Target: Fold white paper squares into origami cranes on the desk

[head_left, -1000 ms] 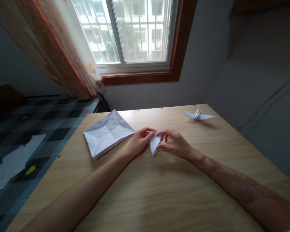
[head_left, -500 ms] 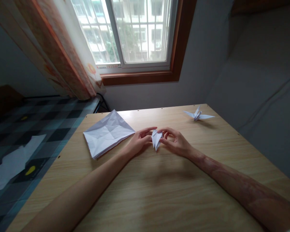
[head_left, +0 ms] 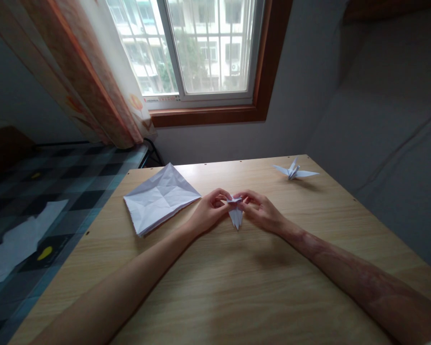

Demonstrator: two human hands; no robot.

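Note:
A small folded white paper piece [head_left: 236, 214] hangs point down just above the wooden table [head_left: 237, 287], near its middle. My left hand [head_left: 208, 211] pinches its top edge from the left with curled fingers. My right hand [head_left: 260, 211] pinches the same top edge from the right. The two hands almost touch above the paper.
A stack of creased white square sheets [head_left: 160, 197] lies left of my hands. A finished white paper crane [head_left: 295, 171] stands at the table's far right corner. A bed with a checked cover [head_left: 39, 201] lies to the left, a window [head_left: 201, 48] ahead, a grey wall on the right.
The folded paper has turned from leaning left to hanging point down, and both hands have closed in on its top edge.

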